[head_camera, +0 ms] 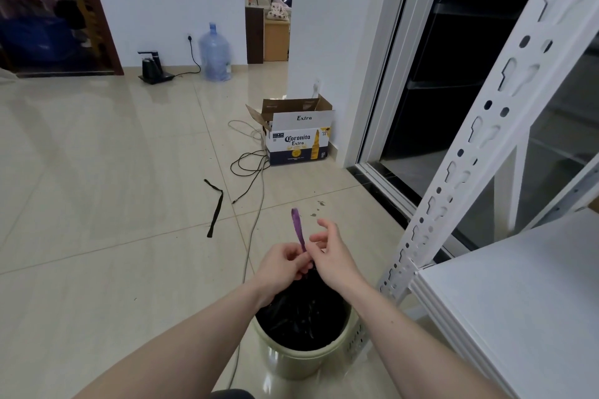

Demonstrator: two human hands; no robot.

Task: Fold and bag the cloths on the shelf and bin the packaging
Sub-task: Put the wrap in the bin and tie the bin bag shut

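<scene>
Where seemingly pinched: two hands [308, 261], one drawstring [299, 230].

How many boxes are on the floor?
1. The cardboard box sits open on the floor against the white wall, beyond the hands and the bin. More could be hidden behind the wall or the shelf.
</scene>
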